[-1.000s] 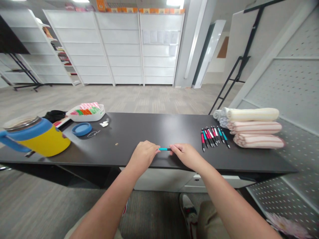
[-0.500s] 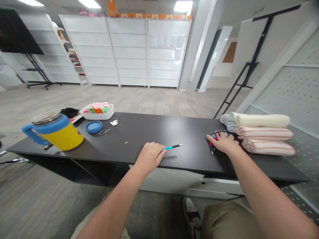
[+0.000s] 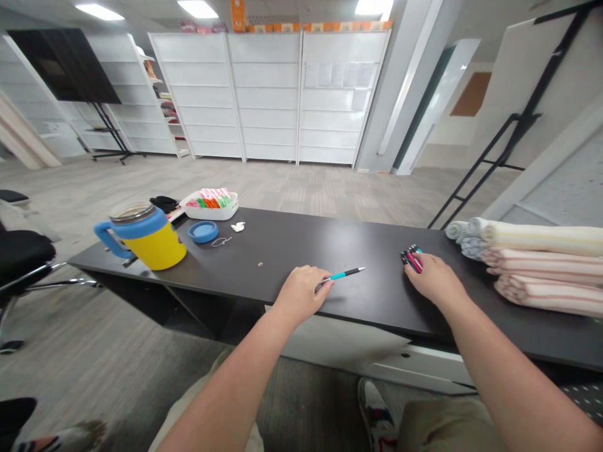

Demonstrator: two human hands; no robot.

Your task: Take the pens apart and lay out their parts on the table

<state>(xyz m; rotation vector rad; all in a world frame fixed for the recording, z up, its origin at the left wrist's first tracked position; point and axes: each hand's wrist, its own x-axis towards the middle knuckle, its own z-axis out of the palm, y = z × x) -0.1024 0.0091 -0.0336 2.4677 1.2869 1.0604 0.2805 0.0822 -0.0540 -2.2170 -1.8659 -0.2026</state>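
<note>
Between the thumb and fingers of my left hand (image 3: 304,290) is a teal pen (image 3: 346,275) with a black grip, its tip pointing right, just above the dark tabletop (image 3: 330,242). Farther right, my right hand (image 3: 436,279) is closed around a bunch of pens (image 3: 412,258), some pink, some black and at least one teal. The ends of these pens stick out past the fingers on the left. My palm hides the rest of the bunch. Both hands are over the table, well apart from each other.
Rolled towels (image 3: 546,263) are stacked at the right. On the left stand a yellow and blue mug (image 3: 155,245), its blue lid (image 3: 203,231), a crumpled tissue (image 3: 238,226) and a white tray (image 3: 211,212) of colourful packets. An office chair (image 3: 23,260) is beyond the table's left end.
The view has swung left. The pens that lay spread under my right hand are now gathered in it, a little away from the towels. My left hand still holds the teal pen.
</note>
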